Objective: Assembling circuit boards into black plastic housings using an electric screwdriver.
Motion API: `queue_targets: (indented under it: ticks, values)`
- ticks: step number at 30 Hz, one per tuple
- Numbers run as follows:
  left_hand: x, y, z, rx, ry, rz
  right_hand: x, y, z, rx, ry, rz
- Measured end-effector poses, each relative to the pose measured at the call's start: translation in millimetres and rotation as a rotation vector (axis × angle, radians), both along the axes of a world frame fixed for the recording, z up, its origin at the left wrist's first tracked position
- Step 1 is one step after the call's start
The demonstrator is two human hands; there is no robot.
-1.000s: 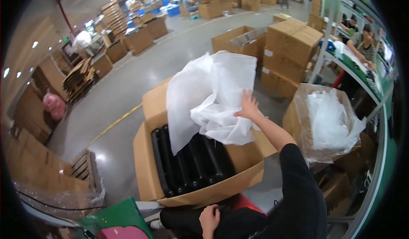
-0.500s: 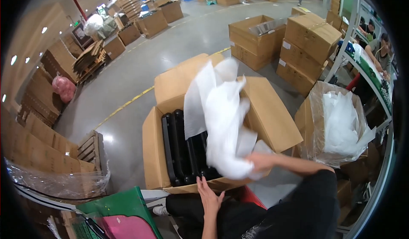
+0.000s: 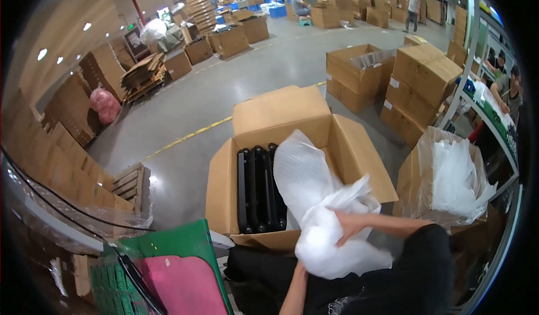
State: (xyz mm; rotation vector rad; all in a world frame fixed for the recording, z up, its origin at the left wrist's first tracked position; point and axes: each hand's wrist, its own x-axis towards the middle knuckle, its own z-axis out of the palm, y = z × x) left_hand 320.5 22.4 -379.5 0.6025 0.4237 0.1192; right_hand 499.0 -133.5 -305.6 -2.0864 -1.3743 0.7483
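A bundle of thin white foam sheets [image 3: 331, 242] is crumpled up in front of me, with my right hand [image 3: 351, 225] closed on its right side. One sheet hangs from the bundle into the open cardboard box [image 3: 282, 111]. My left forearm [image 3: 296, 290] reaches up from below to the underside of the bundle. The foam hides my left hand and its fingers. Inside the box, several long black ribbed pieces [image 3: 259, 189] stand side by side on the left. Foam covers part of the box's right half.
To the right, a plastic-lined carton [image 3: 412, 175] is heaped with white foam sheets. Stacked cartons [image 3: 418, 85] stand beyond it. Lower left are a green panel [image 3: 196, 239] and a pink sheet [image 3: 182, 287]. A person [image 3: 508, 93] works at the far-right bench.
The foam bundle has come down and toward me with my right hand. My left hand has gone from the box's near edge to behind the foam. The view has tilted up.
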Motion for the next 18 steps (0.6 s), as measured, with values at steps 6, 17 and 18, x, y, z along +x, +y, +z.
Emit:
queue_targets:
  ticks: [6,17,18]
  values:
    - [4.6,24.4,-3.4,0.265,-0.028,0.131,22.3,17.5,94.0,-0.071,0.095,0.061]
    - [8.2,6.5,3.4,0.281,0.191,0.001,172.0,-442.2,128.8,-0.02,-1.256,-2.005]
    - [-7.7,31.2,6.6,0.381,0.249,0.029,153.9,-373.1,98.3,-0.165,-0.839,-2.037]
